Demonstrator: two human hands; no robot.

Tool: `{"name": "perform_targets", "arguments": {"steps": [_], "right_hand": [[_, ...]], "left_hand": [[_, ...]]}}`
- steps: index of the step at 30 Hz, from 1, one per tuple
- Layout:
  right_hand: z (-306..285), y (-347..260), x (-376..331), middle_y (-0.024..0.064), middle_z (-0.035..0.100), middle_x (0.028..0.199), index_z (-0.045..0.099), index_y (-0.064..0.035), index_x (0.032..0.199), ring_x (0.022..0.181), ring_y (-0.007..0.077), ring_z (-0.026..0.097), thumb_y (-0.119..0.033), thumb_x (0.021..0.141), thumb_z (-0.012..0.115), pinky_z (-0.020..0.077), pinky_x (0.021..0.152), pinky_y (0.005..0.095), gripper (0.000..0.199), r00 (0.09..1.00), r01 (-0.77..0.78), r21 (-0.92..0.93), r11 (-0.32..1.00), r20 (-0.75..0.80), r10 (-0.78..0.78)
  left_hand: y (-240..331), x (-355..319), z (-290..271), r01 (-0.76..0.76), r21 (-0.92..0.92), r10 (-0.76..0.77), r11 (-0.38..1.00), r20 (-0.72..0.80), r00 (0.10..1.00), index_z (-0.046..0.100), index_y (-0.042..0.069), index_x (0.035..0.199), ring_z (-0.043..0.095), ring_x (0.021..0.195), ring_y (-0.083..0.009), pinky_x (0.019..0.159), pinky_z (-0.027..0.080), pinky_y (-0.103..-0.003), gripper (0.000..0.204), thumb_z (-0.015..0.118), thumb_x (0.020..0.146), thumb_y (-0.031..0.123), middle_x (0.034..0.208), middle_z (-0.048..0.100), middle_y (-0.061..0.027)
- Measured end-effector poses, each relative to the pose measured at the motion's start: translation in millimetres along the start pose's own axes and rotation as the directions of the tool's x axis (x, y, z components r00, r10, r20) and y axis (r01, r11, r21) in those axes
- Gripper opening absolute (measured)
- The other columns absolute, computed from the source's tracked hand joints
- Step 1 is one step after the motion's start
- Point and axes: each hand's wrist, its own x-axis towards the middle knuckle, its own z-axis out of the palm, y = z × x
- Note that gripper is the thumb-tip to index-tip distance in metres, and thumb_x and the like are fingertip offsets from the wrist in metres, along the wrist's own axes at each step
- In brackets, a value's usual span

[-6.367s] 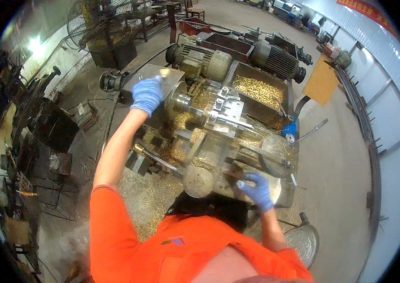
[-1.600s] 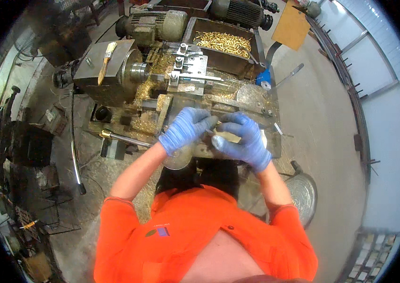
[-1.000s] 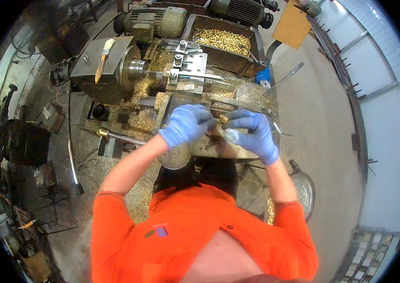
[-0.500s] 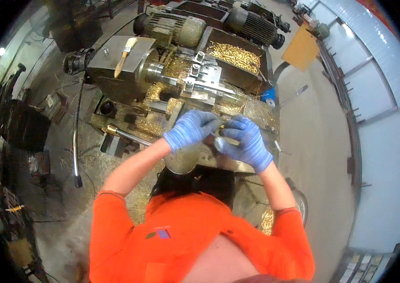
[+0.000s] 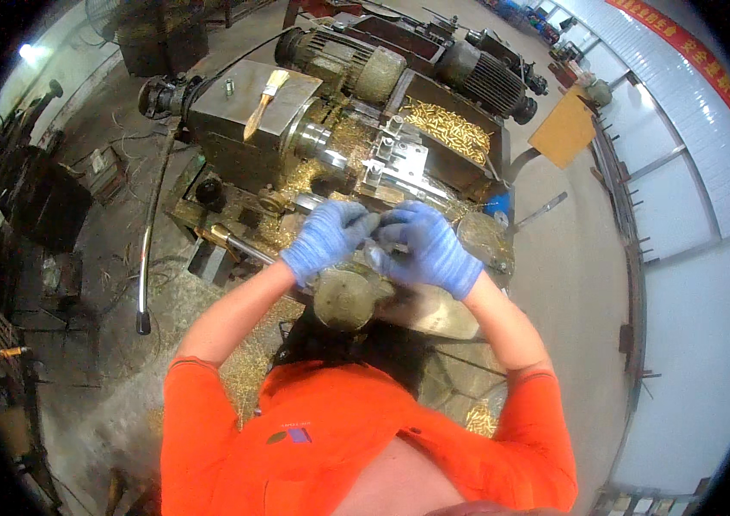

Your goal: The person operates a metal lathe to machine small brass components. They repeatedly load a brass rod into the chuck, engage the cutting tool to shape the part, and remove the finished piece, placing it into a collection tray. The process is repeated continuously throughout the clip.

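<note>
Both my hands wear blue-grey gloves and meet in front of the metal lathe (image 5: 296,138). My left hand (image 5: 324,241) is closed, thumb and fingertips pinched together. My right hand (image 5: 430,248) is curled toward it, its fingers bent and slightly blurred. Whatever lies between the fingertips is too small and hidden to make out. Just beyond the hands are the lathe's bright chuck (image 5: 320,144) and its silver tool post (image 5: 399,159). Below them, close to my body, sits a round, dull metal part (image 5: 343,299).
A brush (image 5: 265,105) lies on the headstock. Behind the tool post, a metal bin (image 5: 449,129) holds many small brass-coloured pieces. A long lever (image 5: 145,258) stands at the left. Brass chips cover the machine bed. More brass pieces (image 5: 480,420) lie low at the right.
My hands have moved left relative to the lathe and are still close together. The whole view has shifted, so the machine appears farther right.
</note>
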Motion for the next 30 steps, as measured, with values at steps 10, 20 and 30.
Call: {"name": "perform_targets", "arguments": {"steps": [10,20,30], "right_hand": [[31.1,59.5,99.7,0.0159,0.064,0.078,0.068,-0.0075,0.082,0.079,0.0323,0.062,-0.042,0.069,0.061,0.0484,0.073,0.0390,0.038,0.929,-0.205,-0.302,0.931,0.240,0.282],[56.8,93.6,112.8,0.0145,0.064,0.095,0.066,-0.0131,0.101,0.094,0.0297,0.059,-0.044,0.064,0.064,0.0465,0.082,0.0386,0.049,0.909,-0.287,-0.229,0.930,0.241,0.339],[56.0,94.5,119.5,0.0141,0.063,0.098,0.062,-0.0145,0.109,0.093,0.0307,0.059,-0.039,0.062,0.066,0.0465,0.083,0.0378,0.053,0.905,-0.204,-0.251,0.946,0.320,0.280]], "left_hand": [[-52.3,-137.6,-192.6,0.433,0.773,-0.083,0.463,-0.449,0.890,0.061,0.011,0.095,0.058,0.082,-0.0321,0.071,0.046,-0.040,0.024,0.054,0.082,0.029,0.087,0.062,-0.0136],[-143.1,-250.8,-168.1,0.697,-0.049,-0.572,0.715,-0.615,0.543,0.058,0.001,0.076,0.046,0.045,-0.0085,0.042,0.038,-0.026,0.018,0.065,0.080,0.018,0.054,0.052,-0.0004],[-139.1,-245.6,-165.4,0.730,-0.034,-0.575,0.683,-0.642,0.508,0.054,0.000,0.075,0.050,0.043,-0.0112,0.039,0.040,-0.027,0.021,0.065,0.080,0.018,0.054,0.052,-0.0028]]}}
